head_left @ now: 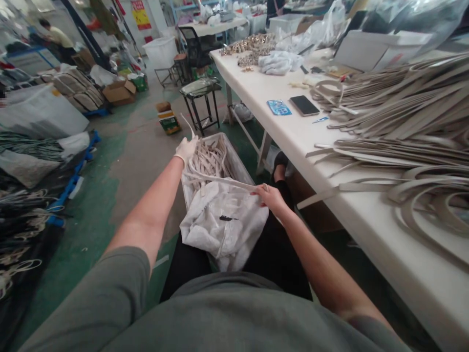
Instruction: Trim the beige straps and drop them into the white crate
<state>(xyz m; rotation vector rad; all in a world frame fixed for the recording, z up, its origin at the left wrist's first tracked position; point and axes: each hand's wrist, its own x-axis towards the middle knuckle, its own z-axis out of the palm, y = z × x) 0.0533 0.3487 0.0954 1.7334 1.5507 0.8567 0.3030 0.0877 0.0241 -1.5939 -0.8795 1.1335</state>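
Observation:
A long beige strap [229, 181] runs across the front of a white plastic bin [242, 164]. My right hand [270, 196] pinches its right end, above a white woven sack [223, 220] draped over my lap and the bin's near side. My left hand [186, 150], in a pale glove, is closed at the bin's far left edge, with a strap end [188, 124] sticking up past its fingers. Whether both hands grip the same strap I cannot tell. Many loose straps [208, 159] lie heaped inside the bin.
On my right stands a long white table [256, 93] with piles of beige straps [395, 102], a phone [304, 105] and a blue packet [279, 107]. Ahead are a stool [201, 90] and a small carton [168, 120]. Blue pallets [82, 164] with goods line the left.

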